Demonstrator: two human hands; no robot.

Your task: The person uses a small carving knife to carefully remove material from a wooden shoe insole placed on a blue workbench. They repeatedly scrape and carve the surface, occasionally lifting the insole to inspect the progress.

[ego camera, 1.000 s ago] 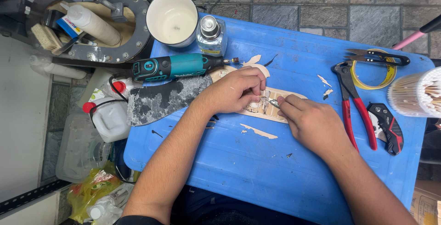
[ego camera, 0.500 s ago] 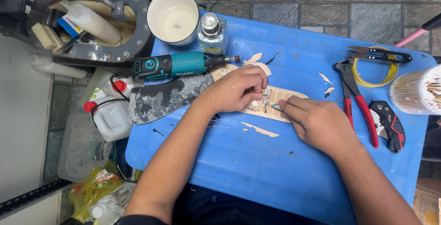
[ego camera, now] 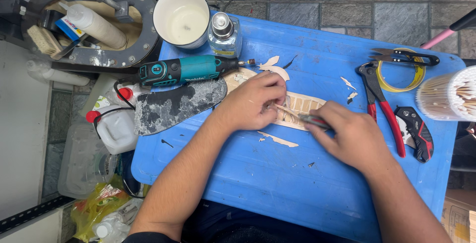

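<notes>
Holding the pale ribbed wooden piece [ego camera: 297, 110] mid-bench, our left hand [ego camera: 255, 101] pinches it while our right hand [ego camera: 349, 136] grips a thin grey blade tool [ego camera: 312, 120]. We think it could slip and nick fingers.

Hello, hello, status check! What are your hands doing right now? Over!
Left hand pressing down pale wooden piece on blue table. Right hand gripping thin tool against it. Wood scraps beside; rotary tool behind left hand.
</notes>
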